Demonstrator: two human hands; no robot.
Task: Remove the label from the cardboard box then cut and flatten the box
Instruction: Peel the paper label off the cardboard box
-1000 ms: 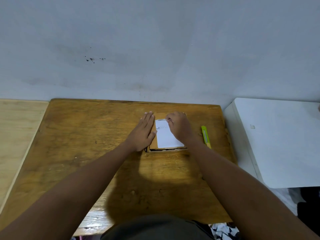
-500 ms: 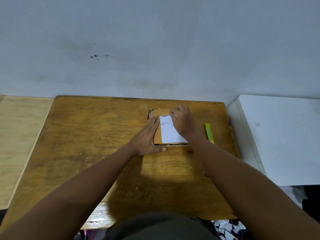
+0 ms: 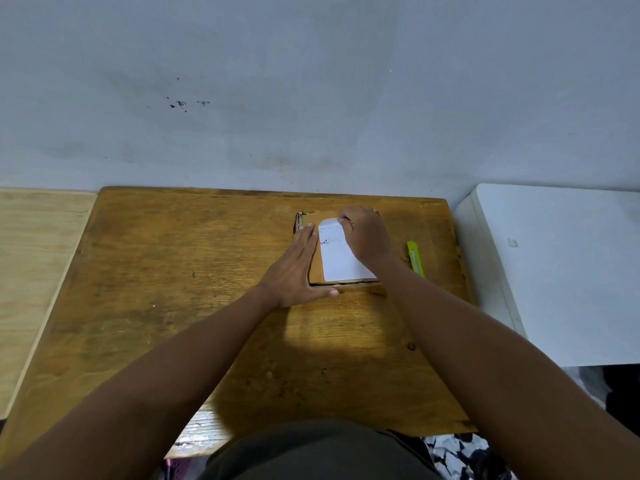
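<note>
Two hands at work on one cardboard box (image 3: 313,271), which lies toward the far right of the wooden worktop (image 3: 173,271). Left hand (image 3: 297,268): fingers straight, laid flat along the box's left side, thumb under its near edge. Right hand (image 3: 365,239): fingers curled, pinching the lifted far corner of the white label (image 3: 337,261) on the box top. One green utility knife (image 3: 415,258), just right of the right wrist.

Glossy wooden table (image 3: 173,289), matt paper label (image 3: 337,261)
</note>
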